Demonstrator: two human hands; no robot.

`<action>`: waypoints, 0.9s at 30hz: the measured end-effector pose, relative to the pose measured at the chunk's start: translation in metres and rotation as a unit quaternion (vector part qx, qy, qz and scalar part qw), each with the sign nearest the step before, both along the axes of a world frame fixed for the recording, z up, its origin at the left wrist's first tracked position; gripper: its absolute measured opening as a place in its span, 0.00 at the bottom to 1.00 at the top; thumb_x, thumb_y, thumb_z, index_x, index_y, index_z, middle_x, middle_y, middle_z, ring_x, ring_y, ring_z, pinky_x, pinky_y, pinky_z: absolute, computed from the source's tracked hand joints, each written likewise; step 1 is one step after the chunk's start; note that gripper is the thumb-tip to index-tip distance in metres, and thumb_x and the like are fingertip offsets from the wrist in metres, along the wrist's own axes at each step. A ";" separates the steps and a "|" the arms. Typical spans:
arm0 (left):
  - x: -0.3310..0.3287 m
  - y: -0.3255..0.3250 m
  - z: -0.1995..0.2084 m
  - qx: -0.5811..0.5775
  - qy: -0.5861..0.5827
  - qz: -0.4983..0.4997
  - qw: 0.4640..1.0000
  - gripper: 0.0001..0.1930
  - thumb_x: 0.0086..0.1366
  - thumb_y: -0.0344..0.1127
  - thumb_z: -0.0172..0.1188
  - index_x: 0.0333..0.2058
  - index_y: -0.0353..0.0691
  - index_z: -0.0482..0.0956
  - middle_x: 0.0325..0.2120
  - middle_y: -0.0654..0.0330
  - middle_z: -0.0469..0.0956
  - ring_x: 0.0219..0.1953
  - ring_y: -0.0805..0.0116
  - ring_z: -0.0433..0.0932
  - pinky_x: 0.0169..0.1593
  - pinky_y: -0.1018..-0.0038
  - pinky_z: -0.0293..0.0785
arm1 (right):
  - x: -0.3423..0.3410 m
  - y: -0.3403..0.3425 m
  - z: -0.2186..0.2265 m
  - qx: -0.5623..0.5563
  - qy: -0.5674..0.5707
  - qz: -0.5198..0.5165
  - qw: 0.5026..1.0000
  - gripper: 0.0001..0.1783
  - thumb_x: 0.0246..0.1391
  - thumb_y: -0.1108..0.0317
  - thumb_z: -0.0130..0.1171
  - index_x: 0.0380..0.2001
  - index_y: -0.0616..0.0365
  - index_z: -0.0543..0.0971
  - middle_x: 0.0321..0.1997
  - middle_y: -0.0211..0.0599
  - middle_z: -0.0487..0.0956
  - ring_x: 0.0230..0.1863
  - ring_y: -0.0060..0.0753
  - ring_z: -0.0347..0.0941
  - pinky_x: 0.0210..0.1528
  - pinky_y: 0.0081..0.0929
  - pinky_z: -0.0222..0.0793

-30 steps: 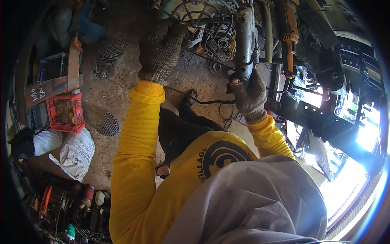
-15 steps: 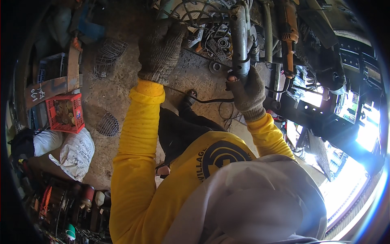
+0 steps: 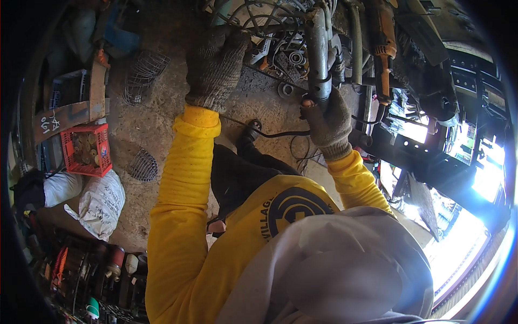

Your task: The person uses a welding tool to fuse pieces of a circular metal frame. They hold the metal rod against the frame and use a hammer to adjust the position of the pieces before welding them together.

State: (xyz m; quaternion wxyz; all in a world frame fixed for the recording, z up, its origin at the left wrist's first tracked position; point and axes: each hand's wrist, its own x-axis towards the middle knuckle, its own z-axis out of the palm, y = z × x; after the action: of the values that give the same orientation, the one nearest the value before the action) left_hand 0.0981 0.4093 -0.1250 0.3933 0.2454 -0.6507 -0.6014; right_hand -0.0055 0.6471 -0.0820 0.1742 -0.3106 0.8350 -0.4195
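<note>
A grey knitted glove covers my left hand (image 3: 216, 70), whose fingers are curled at the near-left edge of a rounded wire cage (image 3: 261, 16); its fingertips are in shadow. My right hand (image 3: 329, 119), gloved too, with a bare thumb tip showing, is wrapped round the lower end of a grey cylindrical tool (image 3: 318, 51). The tool stretches away from me, and its far end lies beside the cage, where I cannot tell whether they touch. A black cable (image 3: 280, 133) runs from by my right hand toward the left.
Metal rings and scraps (image 3: 294, 59) lie beneath the cage. An orange power tool (image 3: 384, 48) hangs at the right. Wire cages (image 3: 144, 165) rest on the floor to the left, near a red crate (image 3: 86, 151) of round pieces and a white sack (image 3: 102, 205).
My left hand has shifted very slightly to the right, along with the near part of the wire cage. My right hand and the grey tool look almost unmoved.
</note>
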 end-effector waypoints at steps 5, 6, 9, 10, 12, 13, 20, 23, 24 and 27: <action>-0.001 0.005 0.004 0.073 0.002 0.000 0.997 0.13 0.72 0.44 0.64 0.36 0.40 0.85 0.23 0.64 0.83 0.27 0.77 0.81 0.31 0.76 0.76 | 0.002 -0.001 0.002 0.010 -0.002 -0.004 1.000 0.25 0.55 0.60 0.71 0.52 0.62 0.79 0.34 0.46 0.81 0.32 0.38 0.78 0.40 0.35 0.75; 0.000 0.004 0.001 0.060 0.000 -0.005 0.998 0.12 0.72 0.44 0.64 0.37 0.40 0.85 0.24 0.64 0.83 0.27 0.77 0.82 0.32 0.76 0.77 | 0.002 -0.001 0.003 0.016 0.000 -0.002 1.000 0.25 0.55 0.60 0.71 0.51 0.63 0.79 0.34 0.46 0.81 0.32 0.38 0.78 0.40 0.35 0.75; 0.001 0.000 -0.001 0.032 -0.009 -0.013 0.999 0.12 0.71 0.43 0.64 0.38 0.40 0.85 0.25 0.64 0.84 0.28 0.76 0.82 0.32 0.76 0.77 | 0.002 -0.001 0.001 0.012 0.010 -0.001 1.000 0.25 0.55 0.59 0.71 0.51 0.63 0.79 0.34 0.46 0.80 0.32 0.38 0.78 0.40 0.34 0.75; 0.002 0.001 0.003 0.030 -0.015 -0.009 0.999 0.12 0.71 0.43 0.64 0.38 0.40 0.85 0.25 0.64 0.84 0.28 0.76 0.82 0.32 0.76 0.77 | 0.002 -0.001 0.000 0.007 0.014 -0.002 1.000 0.25 0.55 0.59 0.71 0.51 0.63 0.79 0.34 0.46 0.80 0.32 0.38 0.78 0.40 0.34 0.75; 0.001 0.002 0.004 0.035 -0.013 -0.008 0.999 0.12 0.71 0.43 0.65 0.38 0.39 0.85 0.25 0.64 0.84 0.28 0.76 0.82 0.32 0.76 0.77 | 0.002 -0.003 0.003 0.017 0.022 0.001 1.000 0.26 0.55 0.59 0.71 0.52 0.63 0.79 0.34 0.46 0.81 0.33 0.39 0.79 0.41 0.35 0.75; 0.001 0.002 0.002 0.041 -0.004 -0.009 0.999 0.12 0.71 0.43 0.65 0.38 0.39 0.85 0.25 0.63 0.84 0.28 0.76 0.82 0.32 0.76 0.77 | 0.002 -0.003 0.004 0.022 0.025 0.003 0.999 0.26 0.55 0.59 0.71 0.52 0.63 0.79 0.34 0.46 0.81 0.33 0.40 0.79 0.41 0.35 0.75; 0.001 0.001 0.002 0.049 -0.020 -0.012 0.999 0.12 0.71 0.43 0.64 0.38 0.39 0.85 0.25 0.63 0.84 0.28 0.77 0.82 0.33 0.76 0.76 | 0.003 -0.004 0.005 0.012 0.010 0.008 1.000 0.25 0.56 0.59 0.71 0.52 0.63 0.79 0.35 0.46 0.81 0.34 0.41 0.80 0.42 0.36 0.75; 0.003 0.003 0.013 0.023 -0.039 0.000 0.999 0.13 0.71 0.44 0.64 0.37 0.39 0.85 0.25 0.63 0.84 0.28 0.77 0.82 0.33 0.76 0.77 | 0.002 -0.003 0.004 0.017 0.008 0.008 1.000 0.25 0.55 0.60 0.70 0.52 0.63 0.78 0.35 0.46 0.81 0.35 0.41 0.80 0.42 0.36 0.75; 0.003 0.003 0.012 0.029 -0.035 0.001 0.999 0.13 0.71 0.43 0.64 0.37 0.39 0.85 0.25 0.63 0.84 0.28 0.77 0.82 0.33 0.76 0.77 | 0.001 -0.001 0.000 0.018 0.007 0.005 1.000 0.25 0.55 0.60 0.70 0.53 0.63 0.78 0.35 0.46 0.81 0.35 0.41 0.80 0.42 0.36 0.75; 0.002 0.003 0.009 0.016 -0.036 0.008 0.999 0.13 0.71 0.43 0.63 0.37 0.38 0.85 0.25 0.63 0.85 0.28 0.76 0.83 0.33 0.75 0.77 | 0.001 -0.002 0.000 0.011 0.003 0.003 1.000 0.26 0.55 0.60 0.70 0.53 0.63 0.78 0.35 0.47 0.81 0.35 0.42 0.81 0.42 0.36 0.76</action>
State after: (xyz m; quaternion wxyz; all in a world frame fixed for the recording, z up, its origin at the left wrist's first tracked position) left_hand 0.1003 0.4119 -0.1161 0.3705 0.2780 -0.6530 -0.5991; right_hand -0.0042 0.6449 -0.0818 0.1764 -0.3122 0.8393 -0.4086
